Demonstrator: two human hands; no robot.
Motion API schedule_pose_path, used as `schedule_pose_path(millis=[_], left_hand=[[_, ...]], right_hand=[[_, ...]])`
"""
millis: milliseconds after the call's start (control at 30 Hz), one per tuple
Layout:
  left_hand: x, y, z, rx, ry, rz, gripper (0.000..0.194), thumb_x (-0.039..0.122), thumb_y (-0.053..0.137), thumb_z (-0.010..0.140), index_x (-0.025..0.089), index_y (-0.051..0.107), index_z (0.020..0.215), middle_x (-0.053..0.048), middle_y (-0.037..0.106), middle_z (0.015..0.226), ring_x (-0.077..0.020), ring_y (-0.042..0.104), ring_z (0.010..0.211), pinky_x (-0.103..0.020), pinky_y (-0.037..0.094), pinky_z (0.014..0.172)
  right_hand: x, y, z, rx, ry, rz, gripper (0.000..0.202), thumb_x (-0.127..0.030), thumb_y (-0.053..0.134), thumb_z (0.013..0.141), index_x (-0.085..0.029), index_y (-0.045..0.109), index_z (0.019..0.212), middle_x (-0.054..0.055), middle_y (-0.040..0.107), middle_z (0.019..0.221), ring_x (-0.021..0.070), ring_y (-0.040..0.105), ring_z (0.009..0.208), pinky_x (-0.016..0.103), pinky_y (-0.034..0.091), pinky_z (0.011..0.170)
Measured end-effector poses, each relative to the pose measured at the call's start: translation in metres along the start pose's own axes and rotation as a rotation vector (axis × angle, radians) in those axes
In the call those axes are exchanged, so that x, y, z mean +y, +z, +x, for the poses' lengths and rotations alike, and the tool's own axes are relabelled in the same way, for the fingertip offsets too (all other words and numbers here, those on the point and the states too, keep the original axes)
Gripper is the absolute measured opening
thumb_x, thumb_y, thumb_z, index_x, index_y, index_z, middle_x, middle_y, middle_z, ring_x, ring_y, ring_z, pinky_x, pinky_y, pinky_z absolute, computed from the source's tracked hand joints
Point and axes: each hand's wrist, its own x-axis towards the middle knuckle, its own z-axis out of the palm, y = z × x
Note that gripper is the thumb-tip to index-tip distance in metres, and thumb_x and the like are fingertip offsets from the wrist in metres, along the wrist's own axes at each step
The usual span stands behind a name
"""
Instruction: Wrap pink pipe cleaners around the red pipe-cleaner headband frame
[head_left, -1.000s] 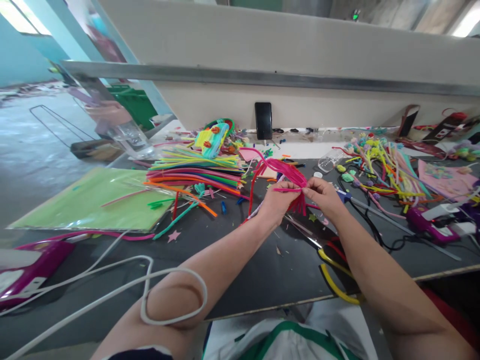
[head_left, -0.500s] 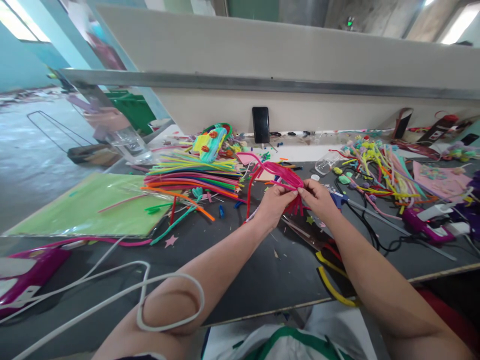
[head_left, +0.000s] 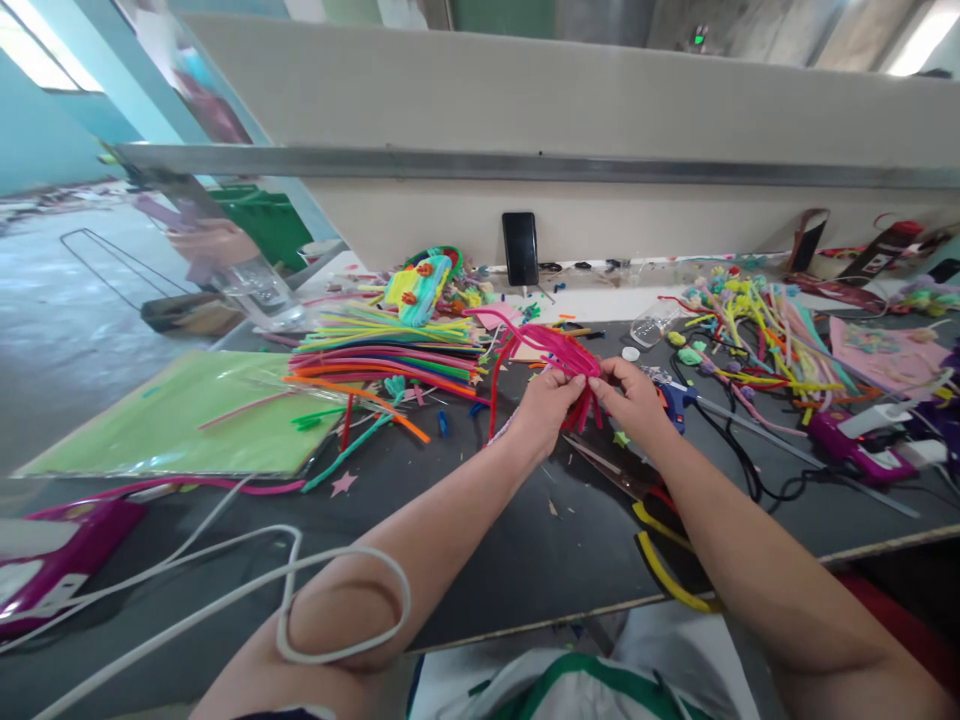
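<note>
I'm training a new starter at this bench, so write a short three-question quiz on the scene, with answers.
1. True or false: the left hand and the right hand both hold the pink fuzzy strips.

2. Which of these stands upright in front of the pale panel?
A) pink star
B) black phone
C) white cable

3. Fill the gap: the flat sheet in clear plastic, at the left of the picture, is coloured light ____.

Key: 1. True. 2. B. 3. Green.
</note>
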Motion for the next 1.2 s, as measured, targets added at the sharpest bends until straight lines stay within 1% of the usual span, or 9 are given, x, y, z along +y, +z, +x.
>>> schedule_pose_path(millis=[167,300,400,500,633,833,1000,1100,1200], left_hand=[[-0.002,-0.002,0.004,0.063,0.097,0.105,0.024,0.031,0.073,0.065,0.013,0.061,0.074,0.001,0.061,0.063,-0.0083,0.051,0.053,-0.021,0.040,0.055],[-0.007,-0.008,0.008,0.177,0.200,0.417,0.019,0.033,0.068,0.071,0.015,0.061,0.071,0.001,0.059,0.060,-0.0096,0.049,0.053,-0.021,0.037,0.054],[-0.008,-0.009,0.005,0.216,0.323,0.653,0.014,0.030,0.064,0.075,0.017,0.060,0.072,0.000,0.060,0.062,-0.0119,0.052,0.058,-0.023,0.038,0.058],[-0.006,-0.007,-0.003,0.162,0.472,0.789,0.009,0.027,0.061,0.079,0.019,0.063,0.080,-0.002,0.063,0.071,-0.0141,0.056,0.066,-0.025,0.041,0.067],[-0.005,-0.006,-0.009,0.034,0.666,0.935,0.020,0.022,0.053,0.085,0.020,0.064,0.101,-0.009,0.067,0.099,-0.0196,0.060,0.094,-0.031,0.043,0.088],[-0.012,-0.011,-0.003,0.017,0.775,1.111,0.026,0.020,0.049,0.087,0.015,0.064,0.108,-0.013,0.067,0.108,-0.0224,0.060,0.103,-0.035,0.043,0.096],[-0.017,-0.009,-0.005,0.027,0.722,1.098,0.028,0.015,0.052,0.085,0.013,0.065,0.109,-0.013,0.068,0.109,-0.0222,0.061,0.104,-0.037,0.045,0.095],[-0.016,-0.004,-0.007,0.062,0.563,0.975,0.028,0.014,0.056,0.081,0.013,0.066,0.108,-0.011,0.069,0.108,-0.0213,0.062,0.102,-0.036,0.047,0.093],[-0.013,0.000,-0.006,0.098,0.335,0.760,0.026,0.016,0.060,0.078,0.013,0.069,0.102,-0.008,0.072,0.095,-0.0171,0.065,0.082,-0.030,0.051,0.079]], right_hand=[[0.009,0.005,0.001,0.009,0.126,0.108,0.022,-0.043,0.058,0.079,-0.021,0.056,0.078,0.001,0.054,0.071,0.0157,0.047,0.066,0.028,0.039,0.061],[0.014,0.006,0.003,-0.006,0.277,0.243,0.024,-0.044,0.060,0.076,-0.020,0.056,0.077,-0.002,0.051,0.064,0.0123,0.041,0.056,0.026,0.034,0.053],[0.016,0.002,0.006,0.019,0.343,0.315,0.024,-0.044,0.061,0.075,-0.020,0.056,0.073,-0.004,0.047,0.058,0.0107,0.037,0.052,0.025,0.031,0.051],[0.017,-0.001,0.007,0.036,0.368,0.346,0.026,-0.044,0.063,0.074,-0.020,0.054,0.069,-0.005,0.045,0.055,0.0101,0.037,0.050,0.025,0.030,0.050],[0.020,-0.001,0.006,0.030,0.375,0.349,0.025,-0.042,0.062,0.075,-0.020,0.054,0.069,-0.005,0.044,0.053,0.0093,0.036,0.048,0.024,0.029,0.047],[0.026,0.004,0.004,0.022,0.363,0.310,0.027,-0.045,0.061,0.077,-0.019,0.055,0.072,-0.005,0.046,0.053,0.0089,0.036,0.047,0.023,0.029,0.045],[0.028,0.006,0.004,0.039,0.341,0.284,0.027,-0.045,0.061,0.077,-0.018,0.057,0.074,-0.005,0.048,0.055,0.0093,0.039,0.048,0.023,0.031,0.046],[0.026,0.004,0.004,0.040,0.321,0.218,0.025,-0.043,0.062,0.075,-0.018,0.058,0.073,-0.004,0.051,0.057,0.0098,0.040,0.050,0.024,0.031,0.048],[0.022,0.001,0.005,0.022,0.288,0.184,0.022,-0.040,0.063,0.075,-0.018,0.058,0.072,-0.004,0.051,0.058,0.0100,0.040,0.051,0.024,0.033,0.050]])
